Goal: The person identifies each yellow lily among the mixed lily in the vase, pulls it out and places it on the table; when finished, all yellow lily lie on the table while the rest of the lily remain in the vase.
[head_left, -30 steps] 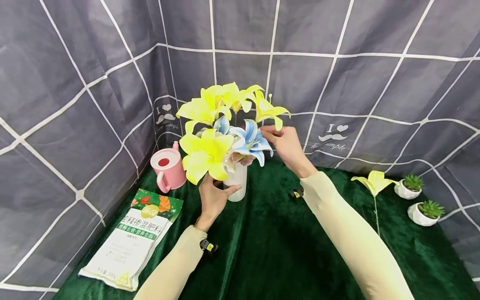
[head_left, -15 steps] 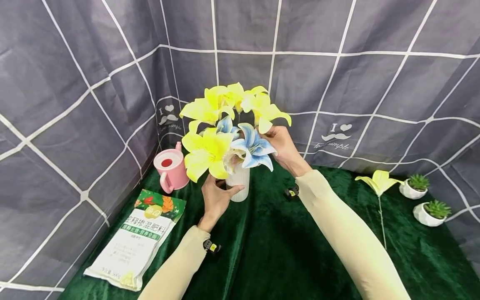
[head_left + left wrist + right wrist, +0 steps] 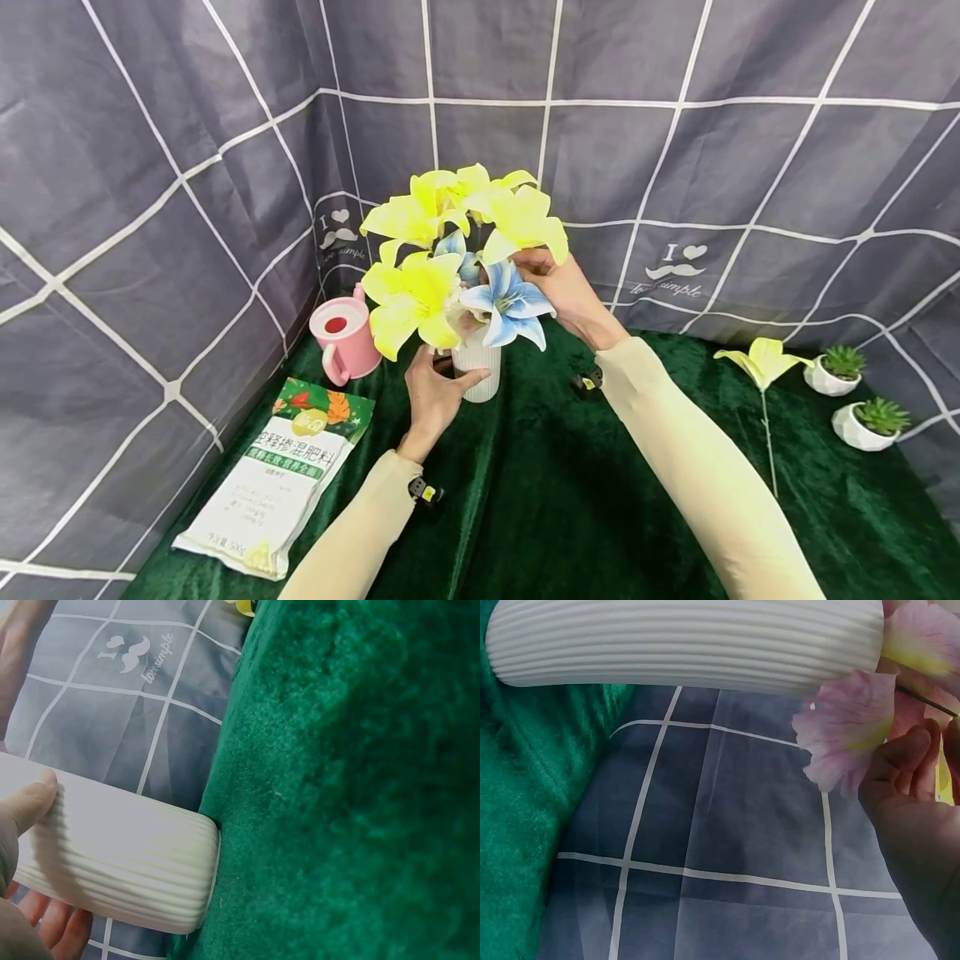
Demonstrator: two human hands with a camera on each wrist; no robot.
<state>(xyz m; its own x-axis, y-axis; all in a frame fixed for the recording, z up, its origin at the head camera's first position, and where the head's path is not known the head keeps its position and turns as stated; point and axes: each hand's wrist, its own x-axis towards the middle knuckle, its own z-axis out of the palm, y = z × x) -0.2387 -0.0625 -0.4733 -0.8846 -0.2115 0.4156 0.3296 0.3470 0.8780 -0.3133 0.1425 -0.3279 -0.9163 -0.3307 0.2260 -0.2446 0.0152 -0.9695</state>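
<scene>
A white ribbed vase [image 3: 480, 373] stands upright on green cloth, filled with yellow lilies [image 3: 411, 302], a blue lily [image 3: 508, 304] and pale pink blooms [image 3: 849, 731]. My left hand [image 3: 433, 400] grips the vase from its left side; in the left wrist view the thumb lies along the ribbed wall [image 3: 135, 851], fingers round the far side. Behind the blue lily, my right hand [image 3: 570, 293] pinches the stem of a yellow lily [image 3: 525, 223] whose bloom leans over the fingers. In the right wrist view, thumb and fingertips meet just beyond the vase mouth, beside the pink petals.
Left of the vase are a pink watering can [image 3: 347, 342] and a white-and-green fertilizer bag [image 3: 273, 479]. A single yellow lily [image 3: 763, 364] stands at the right near two small potted succulents [image 3: 834, 371]. A grey checked curtain [image 3: 615, 150] hangs behind.
My right hand has shifted the yellow lily a little left, closer into the bunch, and its bloom now faces more forward. The blue lily has turned and sits slightly lower. My left hand keeps its grip.
</scene>
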